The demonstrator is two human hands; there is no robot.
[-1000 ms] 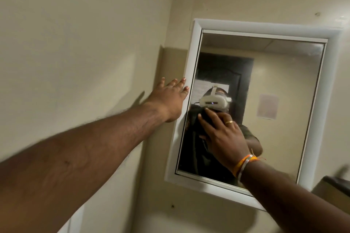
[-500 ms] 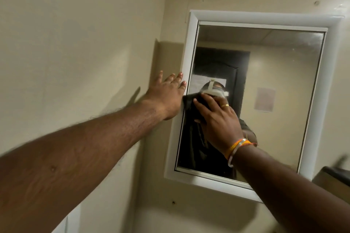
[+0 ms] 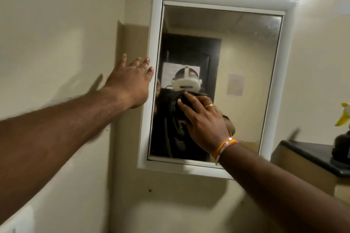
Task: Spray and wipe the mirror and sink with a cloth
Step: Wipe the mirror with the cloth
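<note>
Mirror [image 3: 236, 73] glass, set in a white frame [image 3: 151, 100] on the beige wall [image 3: 56, 34], is the landmark. Nearest it, the right hand [image 3: 204, 123], wearing a gold ring [image 3: 209, 105] and orange wristbands [image 3: 223, 147], presses a dark cloth [image 3: 191, 100] flat against the lower-left part of the glass with straight fingers. The left hand [image 3: 130, 83] lies spread on the wall at the mirror's left edge, fingertips touching the frame, holding nothing. Right of the mirror, a dark tabletop [image 3: 312, 153] carries a yellow object [image 3: 342, 117], partly cut off.
</note>
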